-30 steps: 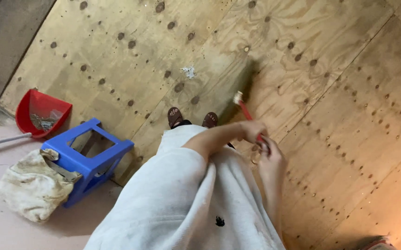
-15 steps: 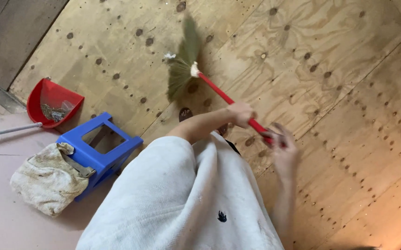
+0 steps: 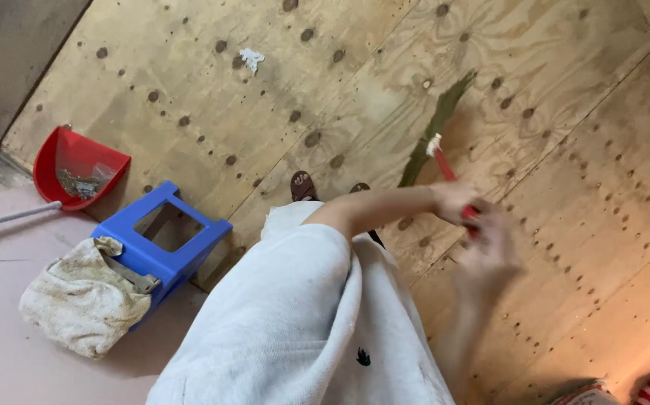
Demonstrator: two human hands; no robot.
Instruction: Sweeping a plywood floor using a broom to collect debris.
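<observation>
Both hands grip a short red-handled broom [image 3: 445, 142]: the left hand [image 3: 452, 201] closed high on the handle, the right hand [image 3: 490, 244], blurred, closed lower down, with the green bristles touching the plywood floor [image 3: 565, 150] ahead of the person's feet. Sweeping looks only partly done: a white scrap [image 3: 251, 58] lies well apart on the boards, while the red dustpan [image 3: 77, 166] near the blue stool [image 3: 161, 240] and a dirty cloth bag [image 3: 81, 296] already holds some debris

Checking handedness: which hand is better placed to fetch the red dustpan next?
Left, probably. The left hand and right hand both grip the broom, but the dustpan lies to the person's left; the right would have to cross the body.
</observation>
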